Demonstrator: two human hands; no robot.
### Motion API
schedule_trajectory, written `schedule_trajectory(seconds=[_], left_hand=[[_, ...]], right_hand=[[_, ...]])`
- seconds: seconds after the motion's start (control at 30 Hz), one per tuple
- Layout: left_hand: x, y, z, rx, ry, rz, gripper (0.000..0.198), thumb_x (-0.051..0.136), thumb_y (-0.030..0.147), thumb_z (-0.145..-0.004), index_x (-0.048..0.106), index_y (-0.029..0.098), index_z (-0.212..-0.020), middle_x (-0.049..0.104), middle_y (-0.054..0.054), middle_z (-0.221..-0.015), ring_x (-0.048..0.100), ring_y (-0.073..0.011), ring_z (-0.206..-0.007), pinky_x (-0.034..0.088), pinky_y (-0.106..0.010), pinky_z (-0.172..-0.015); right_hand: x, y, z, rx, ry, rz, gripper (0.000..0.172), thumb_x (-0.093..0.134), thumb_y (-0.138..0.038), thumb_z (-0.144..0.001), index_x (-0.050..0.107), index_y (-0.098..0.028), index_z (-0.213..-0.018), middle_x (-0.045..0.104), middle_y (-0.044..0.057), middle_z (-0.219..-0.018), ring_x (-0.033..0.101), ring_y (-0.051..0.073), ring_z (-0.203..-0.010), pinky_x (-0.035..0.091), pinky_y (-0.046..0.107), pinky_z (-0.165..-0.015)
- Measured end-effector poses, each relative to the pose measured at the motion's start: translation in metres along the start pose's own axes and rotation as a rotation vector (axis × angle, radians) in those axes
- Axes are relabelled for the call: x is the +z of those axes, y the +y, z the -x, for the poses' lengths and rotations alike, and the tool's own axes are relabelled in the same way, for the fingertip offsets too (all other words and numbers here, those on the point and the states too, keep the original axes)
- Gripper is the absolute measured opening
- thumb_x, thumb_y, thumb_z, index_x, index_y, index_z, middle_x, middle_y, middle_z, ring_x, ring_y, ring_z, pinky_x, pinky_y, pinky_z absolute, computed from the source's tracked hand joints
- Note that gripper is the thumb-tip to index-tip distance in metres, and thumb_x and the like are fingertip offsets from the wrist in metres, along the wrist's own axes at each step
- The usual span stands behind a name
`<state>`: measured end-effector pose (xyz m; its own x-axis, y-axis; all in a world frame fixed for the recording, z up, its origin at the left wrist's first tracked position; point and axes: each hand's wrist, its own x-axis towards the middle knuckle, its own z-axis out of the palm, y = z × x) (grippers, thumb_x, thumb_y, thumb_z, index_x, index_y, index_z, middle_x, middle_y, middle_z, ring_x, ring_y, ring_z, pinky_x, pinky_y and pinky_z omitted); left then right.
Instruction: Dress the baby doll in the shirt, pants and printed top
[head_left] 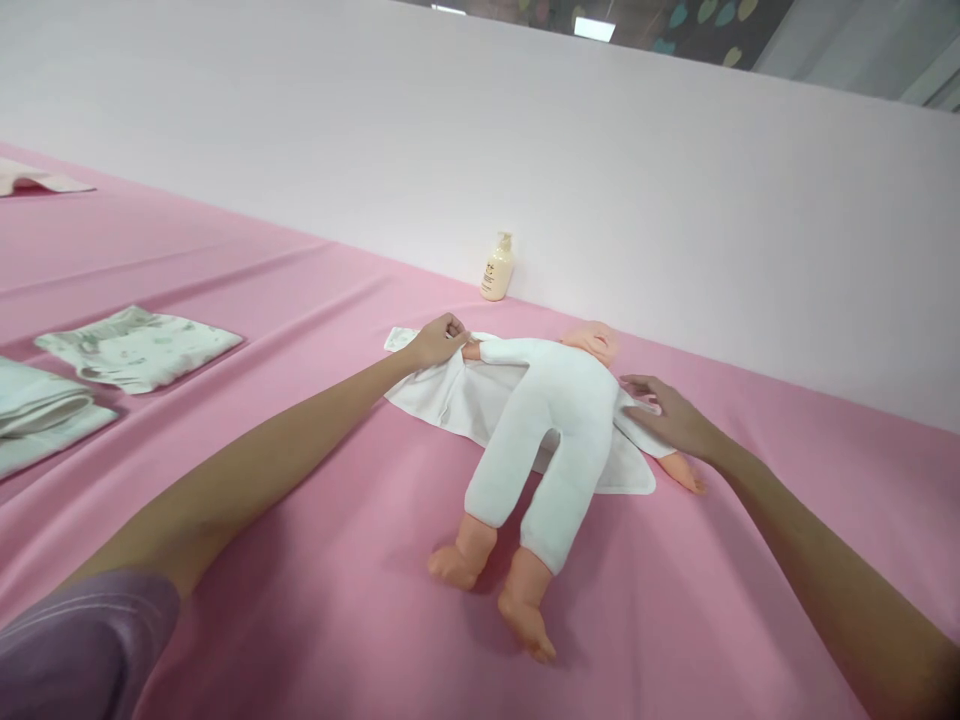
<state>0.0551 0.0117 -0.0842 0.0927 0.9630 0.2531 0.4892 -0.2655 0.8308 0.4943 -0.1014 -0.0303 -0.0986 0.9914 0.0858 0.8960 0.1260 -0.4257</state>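
A baby doll [577, 400] in a white padded body lies on its back, head away from me and bare feet toward me. Spread beneath it is a white baby shirt [427, 395]. My left hand [441, 340] pinches the shirt's cloth beside the doll's hand, on the left. Over on the right, my right hand [675, 415] lies across the doll's upper arm [637, 428], finger and thumb on either side of it. The doll's right-side hand [684, 472] shows below my palm. The doll's head [596, 340] is partly hidden behind its chest.
A cream pump bottle [497, 270] stands by the white wall [300, 130] behind the doll. Folded patterned cloths [142, 345] lie at the left, with a pale pink cloth [37, 182] farther back. Pink fabric [315, 600] with some creases covers the surface.
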Motion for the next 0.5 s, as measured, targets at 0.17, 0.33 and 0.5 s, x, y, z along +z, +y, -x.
schedule_trajectory(seconds=[0.17,0.33,0.5], left_hand=[[0.000,0.004,0.002,0.021,0.010,-0.004,0.015,0.068,0.036,-0.093,0.063,0.022,-0.096,0.072,-0.005,-0.101,0.066,-0.0213,-0.094,0.052,-0.033,-0.082],[-0.002,0.012,0.004,0.046,0.012,-0.006,0.017,0.069,0.037,-0.092,0.062,0.022,-0.097,0.073,-0.005,-0.102,0.066,-0.0204,-0.092,0.052,-0.033,-0.083],[-0.003,0.015,0.002,0.089,0.013,-0.019,0.014,0.067,0.034,-0.093,0.061,0.023,-0.096,0.074,-0.005,-0.101,0.066,-0.0205,-0.091,0.053,-0.034,-0.084]], right_hand=[[0.010,-0.013,0.005,-0.055,-0.030,0.151,0.069,0.071,-0.057,-0.089,0.057,-0.026,-0.149,0.070,0.014,-0.138,0.066,0.040,-0.123,0.055,0.047,-0.091],[0.017,-0.032,0.003,-0.194,0.034,0.199,0.038,0.053,-0.059,-0.101,0.068,-0.025,-0.104,0.076,0.010,-0.108,0.066,0.032,-0.096,0.049,0.043,-0.082],[0.016,-0.043,0.006,-0.216,0.099,0.230,0.039,0.045,-0.058,-0.103,0.061,-0.025,-0.090,0.070,0.009,-0.095,0.059,0.032,-0.090,0.046,0.045,-0.082]])
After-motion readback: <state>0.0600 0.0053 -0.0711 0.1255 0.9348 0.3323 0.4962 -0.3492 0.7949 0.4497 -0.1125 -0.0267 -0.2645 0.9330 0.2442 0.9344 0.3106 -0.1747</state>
